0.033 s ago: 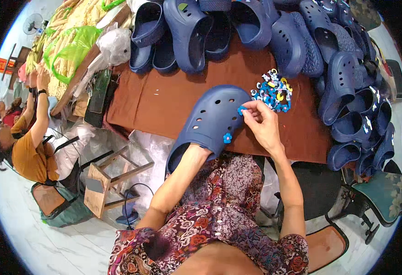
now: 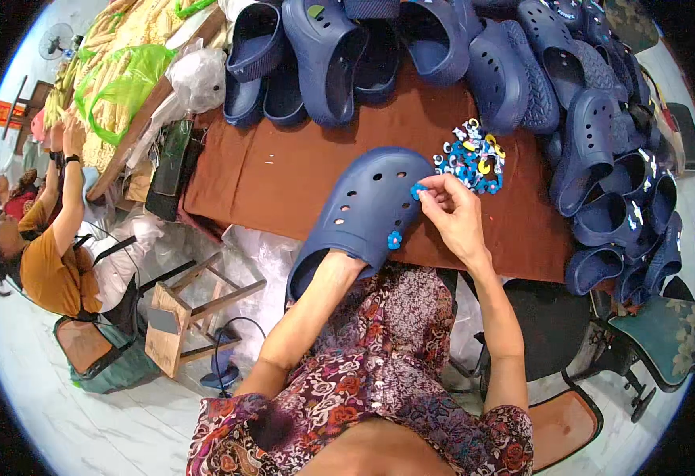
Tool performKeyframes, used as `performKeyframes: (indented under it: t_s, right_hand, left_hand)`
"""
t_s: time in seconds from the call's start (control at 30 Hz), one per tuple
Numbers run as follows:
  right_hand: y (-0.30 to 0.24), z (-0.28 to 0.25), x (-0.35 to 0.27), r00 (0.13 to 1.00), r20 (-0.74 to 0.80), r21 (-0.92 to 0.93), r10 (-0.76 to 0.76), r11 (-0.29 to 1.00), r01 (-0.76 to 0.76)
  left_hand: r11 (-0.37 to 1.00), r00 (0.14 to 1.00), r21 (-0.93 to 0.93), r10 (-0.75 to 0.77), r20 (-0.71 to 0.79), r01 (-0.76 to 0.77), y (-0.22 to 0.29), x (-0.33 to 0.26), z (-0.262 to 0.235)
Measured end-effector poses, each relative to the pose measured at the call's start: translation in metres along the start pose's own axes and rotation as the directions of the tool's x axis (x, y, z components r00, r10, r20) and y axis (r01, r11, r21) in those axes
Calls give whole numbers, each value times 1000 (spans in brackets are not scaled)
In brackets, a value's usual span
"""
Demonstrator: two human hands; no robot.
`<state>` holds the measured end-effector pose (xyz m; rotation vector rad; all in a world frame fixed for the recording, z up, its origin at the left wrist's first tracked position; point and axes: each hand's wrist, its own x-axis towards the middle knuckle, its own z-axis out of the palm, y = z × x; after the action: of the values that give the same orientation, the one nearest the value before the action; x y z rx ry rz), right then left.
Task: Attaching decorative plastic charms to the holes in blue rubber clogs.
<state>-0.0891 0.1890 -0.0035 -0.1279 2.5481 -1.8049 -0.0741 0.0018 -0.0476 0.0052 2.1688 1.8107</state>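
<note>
Clog (image 2: 367, 208) sleeved over L hand, fingers hidden; R hand (image 2: 458, 218) pinching blue charm (image 2: 417, 190).

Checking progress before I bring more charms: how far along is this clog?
Done: one small charm already sits on the blue clog. In hand: the left hand is inside the clog while the right hand presses a blue charm against its top. Left: many holes are unfilled, and a charm pile waits.

Left hand (image 2: 339, 262) hidden inside the navy clog (image 2: 363, 210); heaped charms (image 2: 472, 156) too small to tell.
</note>
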Motion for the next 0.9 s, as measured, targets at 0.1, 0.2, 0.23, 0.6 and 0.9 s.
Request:
performKeyframes:
  t_s: [0.1,0.2,0.23,0.6,0.9]
  right_hand:
    - [3,0,-3,998,-27,45,52,998,-51]
    - [9,-1,-6,988,-30,114,149,983,-145]
    - [11,-2,-6,986,-15,139,163,977,-160]
    - [18,-10,-9,924,167,424,344,821,-382]
    - [25,-14,-11,906,224,426,360,800,-423]
  left_hand:
    - [726,991,675,98,89,-132,8,-7,-3]
    - [867,991,481,112,69,-132,12,-11,-3]
    - [897,992,424,111,61,-127,12,-13,-2]
    - [958,993,261,105,59,-116,12,-26,-2]
    - [969,992,217,108,69,-121,14,-34,-1]
